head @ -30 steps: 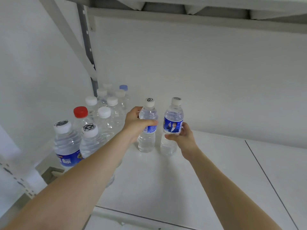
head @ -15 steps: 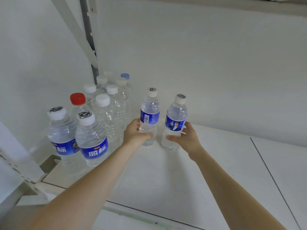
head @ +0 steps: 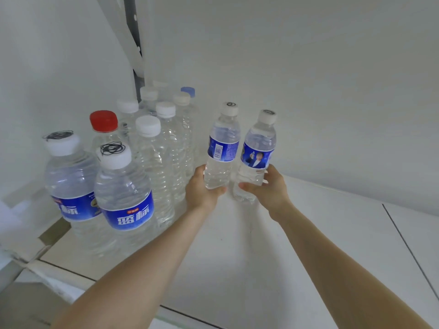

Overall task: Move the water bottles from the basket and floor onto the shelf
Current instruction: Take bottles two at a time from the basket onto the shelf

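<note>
Bottles (head: 123, 186) labelled 蓝标 stand on shelf (head: 237, 257).

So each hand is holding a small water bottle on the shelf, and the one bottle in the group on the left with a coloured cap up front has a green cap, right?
Not quite. That cap is red, not green: the head view shows the red-capped bottle in the group. The rest holds: the left hand and right hand each hold a small bottle over the shelf.

Left hand (head: 202, 186) and right hand (head: 268, 188) each grip a bottle on the shelf (head: 237, 257)
</note>
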`<state>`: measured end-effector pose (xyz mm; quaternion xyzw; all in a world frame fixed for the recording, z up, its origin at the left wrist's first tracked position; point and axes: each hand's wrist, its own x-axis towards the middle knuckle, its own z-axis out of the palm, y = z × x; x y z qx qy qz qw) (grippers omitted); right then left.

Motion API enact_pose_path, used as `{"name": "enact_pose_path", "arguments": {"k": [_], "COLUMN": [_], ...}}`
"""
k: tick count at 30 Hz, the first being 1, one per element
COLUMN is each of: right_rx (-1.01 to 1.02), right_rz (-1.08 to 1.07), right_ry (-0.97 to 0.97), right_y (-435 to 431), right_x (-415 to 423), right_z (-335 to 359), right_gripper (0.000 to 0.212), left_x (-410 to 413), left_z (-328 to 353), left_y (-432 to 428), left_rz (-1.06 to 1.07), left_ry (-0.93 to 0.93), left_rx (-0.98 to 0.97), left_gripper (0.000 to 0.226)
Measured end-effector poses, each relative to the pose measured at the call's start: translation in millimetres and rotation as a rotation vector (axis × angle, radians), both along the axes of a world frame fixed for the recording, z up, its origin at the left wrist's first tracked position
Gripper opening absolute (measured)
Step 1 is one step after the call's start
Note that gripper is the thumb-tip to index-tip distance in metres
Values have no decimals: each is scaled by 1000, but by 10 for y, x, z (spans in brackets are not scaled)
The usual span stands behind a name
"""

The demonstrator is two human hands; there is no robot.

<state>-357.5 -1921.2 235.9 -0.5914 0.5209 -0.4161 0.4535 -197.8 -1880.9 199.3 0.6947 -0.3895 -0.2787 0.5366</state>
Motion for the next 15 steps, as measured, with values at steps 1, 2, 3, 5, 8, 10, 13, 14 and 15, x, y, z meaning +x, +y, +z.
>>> {"name": "enact_pose_path", "arguments": {"k": [1,2,3,5,8,10,13,14,15], "right_rx": [1,1,1,1,-4,-3,9,11,9], "right_rz": [1,3,3,3,14,18,15,13,14], "right_ry": [-2,-5,-5,2,3,-3,-22,-23,-22], "right_y": [-49,-99,-154,-254,-384,-456,-545,-566,-586], "right_x": [28,55,80,123,180,208,246,258,270], "right_z": [9,16,15,10,8,0,-17,-17,-20], "right_gripper": [57,57,56,55,55,56,57,58,58], "left_x": [21,37,47,43,55,73,109,121,131], "left_z": [-8,-11,-23,-34,-55,-63,-52,-44,-36], "left_y": [-53,-99,-144,-214,-303,-347,-405,-422,-441], "left_rz": [7,15,25,44,62,53,29,16,2], "left_ry": [-2,-6,-12,-21,-28,-21,-4,4,13], "left_rx": [3,8,10,9,0,2,10,14,15], "left_gripper": [78,79,80,78,75,73,72,74,75]}}
